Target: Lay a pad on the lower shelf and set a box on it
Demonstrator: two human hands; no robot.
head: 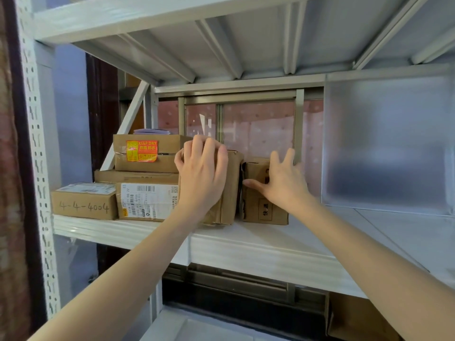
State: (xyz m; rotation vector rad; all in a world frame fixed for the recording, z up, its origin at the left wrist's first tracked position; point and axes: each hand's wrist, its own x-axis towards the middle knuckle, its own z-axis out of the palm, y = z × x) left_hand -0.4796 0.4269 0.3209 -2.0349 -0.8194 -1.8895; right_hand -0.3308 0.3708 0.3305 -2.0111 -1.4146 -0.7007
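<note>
A white metal shelving rack (41, 148) fills the view, its middle shelf (246, 244) carrying a cluster of cardboard boxes on the left and lying bare to the right, with a sliding window (258, 124) behind it. The lower shelf (187, 326) shows only as a pale strip at the bottom edge, with a brown carton (357, 318) standing at its right; no pad can be made out there. On the middle shelf, a flat box marked 4-4-4004 (83, 201) sits furthest left, beside a box with a white shipping label (147, 201); above these lie a thin flat box (135, 175) and a box with an orange KEEP DRY sticker (147, 153). The tall upright box (230, 188) stands next, and the left hand (202, 173) grips it, fingers curled over its top edge and palm against its front. Just beside it stands a smaller box (258, 205) with a printed square mark. The right hand (283, 180) rests on that box's front with fingers spread and straight, thumb pointing left.
</note>
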